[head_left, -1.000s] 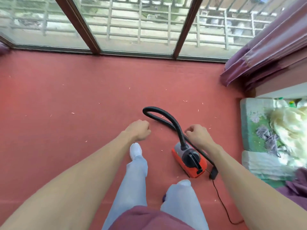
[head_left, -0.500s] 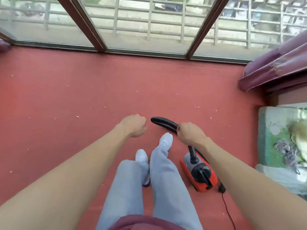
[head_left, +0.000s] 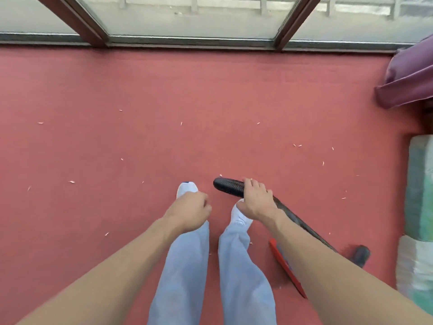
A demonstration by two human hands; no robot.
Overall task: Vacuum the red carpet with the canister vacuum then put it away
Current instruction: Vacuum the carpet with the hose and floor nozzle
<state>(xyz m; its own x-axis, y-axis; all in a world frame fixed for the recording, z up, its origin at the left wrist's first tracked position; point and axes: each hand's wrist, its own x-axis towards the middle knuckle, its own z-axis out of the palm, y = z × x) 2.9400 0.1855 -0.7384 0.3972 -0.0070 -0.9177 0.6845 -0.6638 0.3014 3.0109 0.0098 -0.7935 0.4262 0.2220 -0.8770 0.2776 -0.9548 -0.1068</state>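
The left hand [head_left: 189, 211] is curled into a fist with nothing seen in it. It hangs over the left foot [head_left: 187, 189] in white, much as it did half a second ago. To its right, the right hand [head_left: 256, 202] wraps round the black ribbed hose [head_left: 228, 186], fingers over the top. The hose's end pokes out leftward over the red carpet [head_left: 93, 137], where pale scraps [head_left: 71, 182] lie scattered. The canister vacuum [head_left: 287, 269], in full view before, is now mostly hidden under the right forearm, with only a red edge showing beside the right leg. At the far right hangs a purple curtain [head_left: 410, 76], with green bedding [head_left: 419, 188] nearer.
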